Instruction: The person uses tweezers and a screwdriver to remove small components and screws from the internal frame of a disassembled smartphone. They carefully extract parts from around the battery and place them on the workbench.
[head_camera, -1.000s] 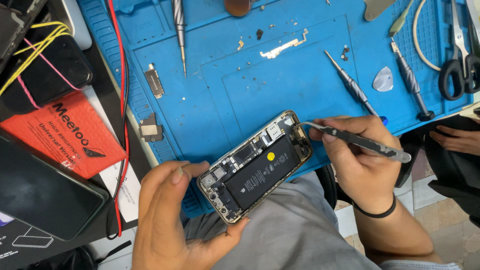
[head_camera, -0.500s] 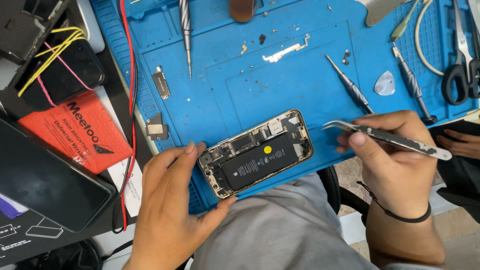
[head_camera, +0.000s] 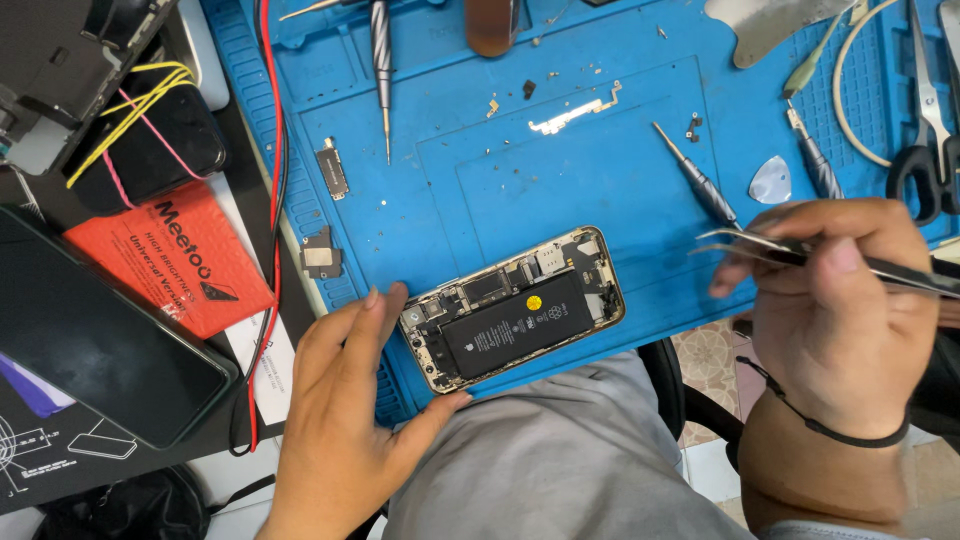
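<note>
Opened smartphone (head_camera: 512, 308) lies at the near edge of the blue repair mat (head_camera: 600, 190), screen already off, black battery (head_camera: 518, 322) and boards still seated inside, so I judge teardown partway: shell opened, a small bracket (head_camera: 575, 112) and loose screws (head_camera: 693, 125) out on the mat, battery not yet lifted. My left hand (head_camera: 345, 400) steadies the phone's left end, fingers together and flat, thumb under the corner. My right hand (head_camera: 835, 305) is off to the right, apart from the phone, fingers pinching metal tweezers (head_camera: 760, 247); I cannot tell if the tips hold anything. No tray; the mat's top compartments hold a screwdriver (head_camera: 380, 50) and scissors (head_camera: 925, 140).
</note>
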